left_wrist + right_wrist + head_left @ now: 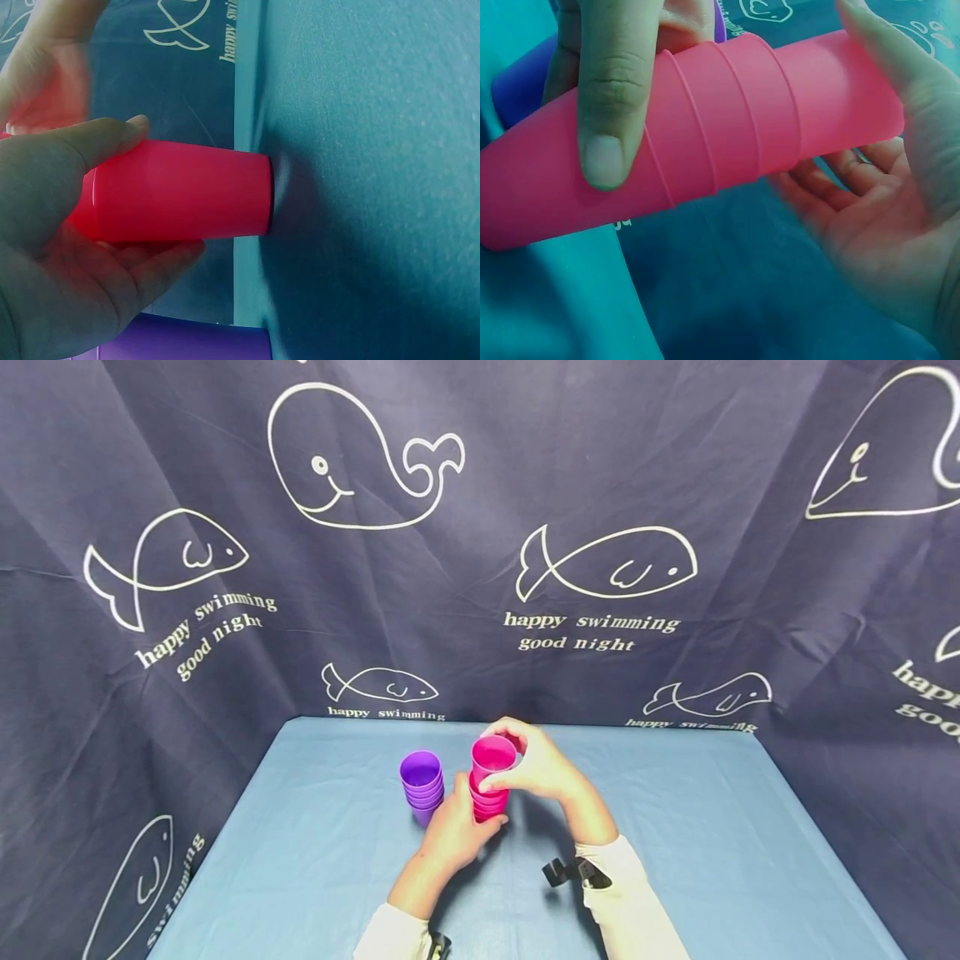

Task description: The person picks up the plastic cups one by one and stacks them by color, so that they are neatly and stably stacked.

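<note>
A stack of pink plastic cups [489, 803] stands upright near the middle of the table, its base at or just above the cloth. My left hand [454, 828] grips its lower part, thumb on one side and fingers on the other; in the right wrist view the left thumb [613, 112] lies along the stack. With my right hand [542, 765] I hold the top pink cup [492, 757] by its sides, thumb in front and fingers behind. That cup sticks up higher than the evenly spaced rims below it. To the left is a stack of purple cups [422, 781], untouched in the head view.
A light blue cloth [300, 860] covers the table. Dark curtains [465, 568] with white fish and whale drawings hang behind it and at both sides. Black straps with devices [577, 872] sit at the wrists, over white sleeves.
</note>
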Available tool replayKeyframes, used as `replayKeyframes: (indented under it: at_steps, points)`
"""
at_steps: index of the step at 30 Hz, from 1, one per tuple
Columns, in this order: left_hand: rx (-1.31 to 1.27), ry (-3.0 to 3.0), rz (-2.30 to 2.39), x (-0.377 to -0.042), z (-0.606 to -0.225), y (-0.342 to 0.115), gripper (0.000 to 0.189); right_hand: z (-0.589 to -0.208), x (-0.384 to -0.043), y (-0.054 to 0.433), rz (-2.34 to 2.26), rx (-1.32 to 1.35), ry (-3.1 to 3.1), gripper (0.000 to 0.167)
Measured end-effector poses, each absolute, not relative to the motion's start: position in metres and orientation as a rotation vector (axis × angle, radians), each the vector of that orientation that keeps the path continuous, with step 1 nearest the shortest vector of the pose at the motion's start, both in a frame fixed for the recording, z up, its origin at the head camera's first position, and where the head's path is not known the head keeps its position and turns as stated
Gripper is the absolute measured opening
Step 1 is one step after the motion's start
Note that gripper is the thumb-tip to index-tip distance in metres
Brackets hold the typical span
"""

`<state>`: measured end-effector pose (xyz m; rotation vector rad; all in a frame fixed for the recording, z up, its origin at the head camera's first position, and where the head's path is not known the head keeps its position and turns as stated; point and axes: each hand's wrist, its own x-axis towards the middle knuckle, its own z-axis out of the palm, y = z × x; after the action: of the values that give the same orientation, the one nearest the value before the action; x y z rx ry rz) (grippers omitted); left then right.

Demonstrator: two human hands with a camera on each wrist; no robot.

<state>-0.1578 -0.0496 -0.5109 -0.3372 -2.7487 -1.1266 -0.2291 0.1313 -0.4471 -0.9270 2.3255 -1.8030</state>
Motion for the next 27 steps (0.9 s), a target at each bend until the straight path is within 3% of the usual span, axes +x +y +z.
replayKeyframes:
  at_steps: [6,27]
  points:
    - [-0.334,-2.747,-1.147,-0.1581,-0.5101,-0.0502,0.064,-0.4484,-0.2305,0.1335,-1.657,-1.047,2.378,0.059]
    - [-0.340,-2.748,-1.180,-0.1601,-0.5108,-0.0511,0.066,-0.4528,-0.2328,0.1367,-1.440,-1.098,2.361,0.060]
